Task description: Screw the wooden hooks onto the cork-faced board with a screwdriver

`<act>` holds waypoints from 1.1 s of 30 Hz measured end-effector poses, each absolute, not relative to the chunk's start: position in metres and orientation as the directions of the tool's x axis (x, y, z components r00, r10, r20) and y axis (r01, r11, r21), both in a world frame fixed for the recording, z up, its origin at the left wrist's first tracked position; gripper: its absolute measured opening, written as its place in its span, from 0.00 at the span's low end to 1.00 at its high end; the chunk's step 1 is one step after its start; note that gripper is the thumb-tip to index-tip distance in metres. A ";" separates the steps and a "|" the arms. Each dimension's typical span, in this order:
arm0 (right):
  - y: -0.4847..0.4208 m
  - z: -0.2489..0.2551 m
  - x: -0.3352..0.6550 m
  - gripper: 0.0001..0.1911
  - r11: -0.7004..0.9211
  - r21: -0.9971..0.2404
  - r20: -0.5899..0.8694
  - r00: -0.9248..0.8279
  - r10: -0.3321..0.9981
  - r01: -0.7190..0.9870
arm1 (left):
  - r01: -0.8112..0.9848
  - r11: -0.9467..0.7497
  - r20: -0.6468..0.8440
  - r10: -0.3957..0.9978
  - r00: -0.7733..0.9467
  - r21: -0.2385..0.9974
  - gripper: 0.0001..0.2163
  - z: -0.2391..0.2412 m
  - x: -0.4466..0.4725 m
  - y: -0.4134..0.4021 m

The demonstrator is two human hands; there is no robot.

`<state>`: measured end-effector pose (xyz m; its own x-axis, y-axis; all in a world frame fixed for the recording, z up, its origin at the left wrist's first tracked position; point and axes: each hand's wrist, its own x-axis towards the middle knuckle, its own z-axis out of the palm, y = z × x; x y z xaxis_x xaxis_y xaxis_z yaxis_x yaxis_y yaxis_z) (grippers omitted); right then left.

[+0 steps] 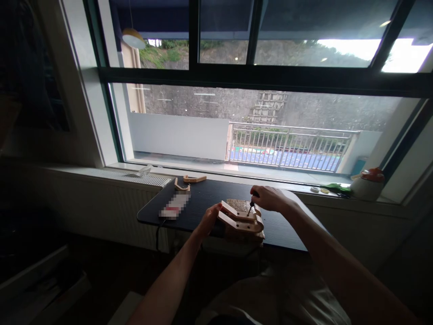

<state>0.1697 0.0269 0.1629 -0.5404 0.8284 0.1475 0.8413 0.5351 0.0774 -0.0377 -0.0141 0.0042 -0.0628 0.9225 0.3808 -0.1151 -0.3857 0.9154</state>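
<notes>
A light wooden frame (241, 221) with bent arms and dark holes lies near the table's front edge. My left hand (210, 220) is closed around its left end. From above, my right hand (269, 198) grips the dark handle of a screwdriver (251, 207), whose shaft points down at one of the frame's upper-arm holes. Whether the tip sits in a screw is too small to tell. Under and behind the frame lies a piece of bubble wrap (238, 204), partly covered by it.
Two curved wooden pieces (195, 178) lie at the back left of the dark table (203, 203). A blurred-out white and red item (174, 207) rests nearer, with a cable hanging down. A white container (368, 185) and rolls of tape (315, 190) stand on the windowsill.
</notes>
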 end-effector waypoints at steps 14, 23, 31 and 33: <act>0.031 0.152 0.175 0.26 0.428 0.063 0.204 -0.432 0.879 0.901 | -0.111 -0.387 0.378 0.921 -0.098 0.915 0.23 0.005 -0.036 -0.015; 0.035 0.144 0.167 0.18 0.525 0.060 0.174 -0.527 0.832 0.849 | -0.068 -0.384 0.377 0.921 -0.096 0.921 0.23 0.005 -0.038 -0.015; 0.038 0.153 0.168 0.22 0.434 0.110 0.153 -0.446 0.882 0.894 | -0.098 -0.397 0.388 0.916 -0.100 0.912 0.24 0.007 -0.038 -0.016; 0.034 0.158 0.170 0.20 0.456 0.121 0.150 -0.471 0.869 0.882 | -0.102 -0.396 0.388 0.917 -0.089 0.912 0.24 0.008 -0.038 -0.016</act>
<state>0.1703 0.0343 0.1578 -0.4707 0.8695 0.1501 0.8815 0.4563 0.1210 -0.0378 -0.0164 0.0076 -0.0894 0.9171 0.3884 -0.1019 -0.3964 0.9124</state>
